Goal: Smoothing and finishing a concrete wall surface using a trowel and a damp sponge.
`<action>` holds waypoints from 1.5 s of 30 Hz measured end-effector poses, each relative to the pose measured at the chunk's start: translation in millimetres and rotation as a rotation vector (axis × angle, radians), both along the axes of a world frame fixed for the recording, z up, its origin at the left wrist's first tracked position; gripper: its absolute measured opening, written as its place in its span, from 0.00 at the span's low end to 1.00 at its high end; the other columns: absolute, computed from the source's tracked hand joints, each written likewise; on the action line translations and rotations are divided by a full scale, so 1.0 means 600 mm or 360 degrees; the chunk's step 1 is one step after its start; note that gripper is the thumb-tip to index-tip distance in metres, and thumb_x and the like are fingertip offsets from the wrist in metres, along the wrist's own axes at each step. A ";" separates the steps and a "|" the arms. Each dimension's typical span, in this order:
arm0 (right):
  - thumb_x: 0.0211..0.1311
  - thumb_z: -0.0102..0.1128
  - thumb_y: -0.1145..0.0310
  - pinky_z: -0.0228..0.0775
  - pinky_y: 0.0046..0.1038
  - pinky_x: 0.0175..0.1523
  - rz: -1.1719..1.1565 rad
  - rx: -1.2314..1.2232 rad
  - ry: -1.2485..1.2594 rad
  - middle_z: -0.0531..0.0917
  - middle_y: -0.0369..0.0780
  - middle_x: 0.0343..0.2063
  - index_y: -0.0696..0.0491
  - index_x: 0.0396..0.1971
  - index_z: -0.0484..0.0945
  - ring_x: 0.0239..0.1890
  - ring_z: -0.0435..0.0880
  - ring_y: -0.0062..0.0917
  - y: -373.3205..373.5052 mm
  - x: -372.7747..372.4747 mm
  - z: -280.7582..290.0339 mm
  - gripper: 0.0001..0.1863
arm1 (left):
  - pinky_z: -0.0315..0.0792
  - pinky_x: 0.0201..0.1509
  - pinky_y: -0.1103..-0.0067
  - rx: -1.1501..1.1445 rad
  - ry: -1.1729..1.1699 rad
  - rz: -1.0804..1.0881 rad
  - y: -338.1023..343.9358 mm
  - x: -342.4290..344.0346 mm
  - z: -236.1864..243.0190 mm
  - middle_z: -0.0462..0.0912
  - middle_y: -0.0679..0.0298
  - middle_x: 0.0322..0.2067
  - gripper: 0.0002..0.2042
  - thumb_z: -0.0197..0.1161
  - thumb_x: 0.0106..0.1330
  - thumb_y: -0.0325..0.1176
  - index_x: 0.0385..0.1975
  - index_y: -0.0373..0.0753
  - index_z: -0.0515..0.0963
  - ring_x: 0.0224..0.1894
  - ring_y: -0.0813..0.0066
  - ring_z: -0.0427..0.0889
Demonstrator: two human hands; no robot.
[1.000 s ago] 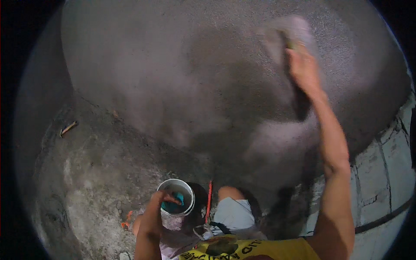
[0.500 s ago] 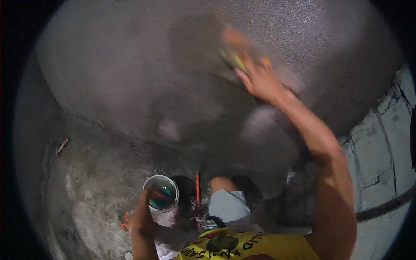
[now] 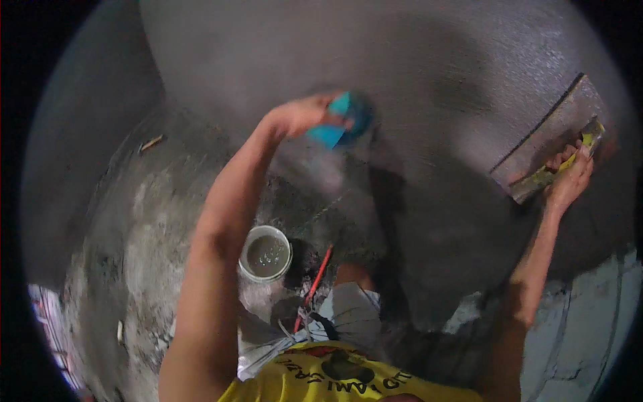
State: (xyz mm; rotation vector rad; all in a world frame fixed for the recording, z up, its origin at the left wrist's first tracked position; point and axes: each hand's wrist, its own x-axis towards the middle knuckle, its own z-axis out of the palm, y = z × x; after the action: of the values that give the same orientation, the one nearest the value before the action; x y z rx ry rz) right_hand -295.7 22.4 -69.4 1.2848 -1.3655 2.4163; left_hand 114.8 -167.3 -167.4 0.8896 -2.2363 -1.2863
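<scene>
My left hand [image 3: 305,117] reaches out to the grey plastered wall [image 3: 429,100], its fingers closed on a teal, cup-like object [image 3: 343,124]. Motion blurs that object, so its exact kind is hard to tell. Off to the right, my right hand [image 3: 569,177] grips a wide rectangular plastering trowel [image 3: 536,144] by its yellowish handle. The trowel's blade is tilted and lies close to the wall; whether it touches cannot be seen. Below my left forearm stands a white bucket [image 3: 289,268] holding murky grey water.
A red stick or rod [image 3: 321,271] stands out between the bucket and my knee. Rough grey concrete ground [image 3: 154,241] stretches to the left, with a small wood scrap [image 3: 151,143] near the wall's foot. Pale blocks [image 3: 576,321] line the lower right.
My left hand has come up from the bucket to the wall with the teal object. The right hand has moved right and lower with the trowel. The view has shifted.
</scene>
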 end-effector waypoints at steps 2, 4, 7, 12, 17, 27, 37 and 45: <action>0.70 0.49 0.58 0.71 0.26 0.29 0.0447 -0.0184 -0.0050 0.74 0.37 0.27 0.57 0.49 0.70 0.23 0.73 0.21 -0.031 0.043 -0.003 0.18 | 0.72 0.52 0.71 -0.0120 0.0374 0.0531 0.014 -0.059 0.025 0.79 0.60 0.47 0.29 0.69 0.57 0.48 0.54 0.38 0.71 0.50 0.69 0.76; 0.70 0.49 0.59 0.73 0.28 0.31 0.0700 -0.0173 0.0228 0.77 0.39 0.29 0.57 0.51 0.68 0.25 0.77 0.22 -0.112 0.103 -0.010 0.18 | 0.73 0.50 0.71 -0.0190 0.0495 0.0823 -0.010 -0.068 -0.040 0.79 0.60 0.47 0.31 0.70 0.56 0.50 0.55 0.39 0.71 0.51 0.68 0.76; 0.70 0.50 0.60 0.75 0.35 0.34 0.0602 0.0188 0.0909 0.82 0.48 0.33 0.58 0.58 0.62 0.28 0.84 0.34 -0.252 0.221 -0.098 0.23 | 0.76 0.41 0.69 0.0067 -0.0034 0.0723 0.036 -0.033 -0.107 0.79 0.60 0.47 0.36 0.72 0.53 0.51 0.59 0.40 0.69 0.46 0.67 0.78; 0.69 0.50 0.60 0.73 0.47 0.44 0.0177 0.0720 0.2063 0.82 0.58 0.36 0.62 0.65 0.54 0.41 0.82 0.52 -0.255 0.253 -0.340 0.32 | 0.76 0.51 0.69 0.0300 -0.0682 0.0473 0.157 0.128 -0.215 0.81 0.52 0.47 0.36 0.74 0.49 0.50 0.55 0.36 0.72 0.48 0.63 0.81; 0.70 0.50 0.61 0.74 0.42 0.46 0.0093 0.0170 0.2061 0.82 0.54 0.44 0.62 0.61 0.64 0.42 0.83 0.50 -0.315 0.288 -0.254 0.26 | 0.72 0.57 0.67 0.0406 -0.0703 0.0833 0.233 0.255 -0.327 0.80 0.49 0.51 0.38 0.76 0.46 0.51 0.56 0.36 0.72 0.53 0.57 0.79; 0.68 0.50 0.60 0.68 0.51 0.51 0.0348 0.1410 0.2278 0.80 0.58 0.44 0.64 0.63 0.57 0.41 0.82 0.51 -0.320 0.380 -0.460 0.31 | 0.69 0.61 0.66 0.0325 -0.0927 0.0921 0.267 0.329 -0.333 0.72 0.49 0.58 0.42 0.74 0.45 0.56 0.60 0.40 0.70 0.58 0.52 0.75; 0.68 0.51 0.60 0.69 0.50 0.46 -0.0287 0.0718 0.2330 0.80 0.55 0.43 0.64 0.64 0.54 0.38 0.82 0.48 -0.436 0.441 -0.291 0.33 | 0.70 0.60 0.65 0.0442 -0.1029 0.0870 0.239 0.327 -0.344 0.78 0.51 0.54 0.42 0.74 0.43 0.57 0.58 0.40 0.73 0.57 0.52 0.77; 0.69 0.51 0.66 0.74 0.43 0.42 -0.0241 0.0215 0.2486 0.82 0.54 0.42 0.58 0.63 0.64 0.38 0.83 0.50 -0.269 0.230 -0.244 0.25 | 0.73 0.57 0.64 0.0365 -0.1175 0.0944 0.220 0.326 -0.307 0.79 0.52 0.52 0.41 0.75 0.42 0.57 0.56 0.40 0.74 0.56 0.53 0.78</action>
State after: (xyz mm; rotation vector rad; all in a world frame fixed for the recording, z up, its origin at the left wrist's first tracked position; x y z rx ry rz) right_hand -157.8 -139.3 -216.0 2.1104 -0.9284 0.5952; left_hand 310.3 -35.2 -351.6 2.1989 -2.0189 -1.0240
